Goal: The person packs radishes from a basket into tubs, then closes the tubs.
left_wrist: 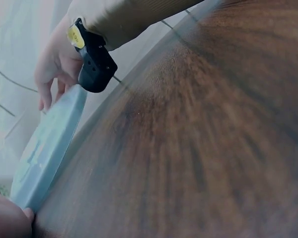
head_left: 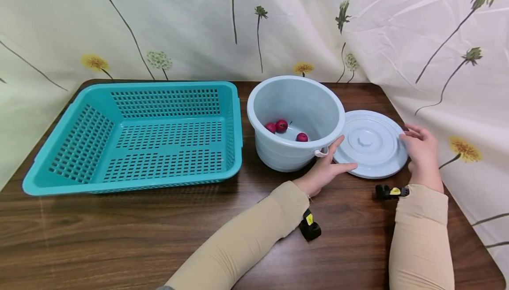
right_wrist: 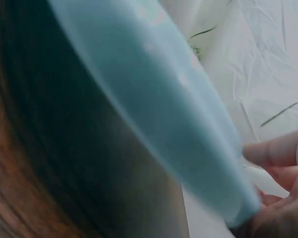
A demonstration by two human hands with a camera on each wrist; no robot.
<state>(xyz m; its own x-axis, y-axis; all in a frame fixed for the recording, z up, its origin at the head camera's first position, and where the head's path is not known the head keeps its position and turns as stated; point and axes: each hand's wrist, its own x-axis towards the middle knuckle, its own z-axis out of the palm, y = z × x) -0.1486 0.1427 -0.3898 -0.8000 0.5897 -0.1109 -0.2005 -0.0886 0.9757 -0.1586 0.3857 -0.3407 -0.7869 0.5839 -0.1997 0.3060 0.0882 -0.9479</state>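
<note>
A round pale blue lid lies at the right of the table, beside a matching bucket. My left hand is at the lid's near left edge, its thumb and index finger spread straight and the thumb tip at the rim. The other left fingers are mostly hidden. On the far side, my right hand grips the lid's right edge; in the right wrist view its fingers are around the rim. Inside the bucket lie several small dark red fruits.
A large teal perforated basket stands on the left of the wooden table. The bucket's white handle end juts out near my left hand. A flower-printed cloth hangs behind and along the right side.
</note>
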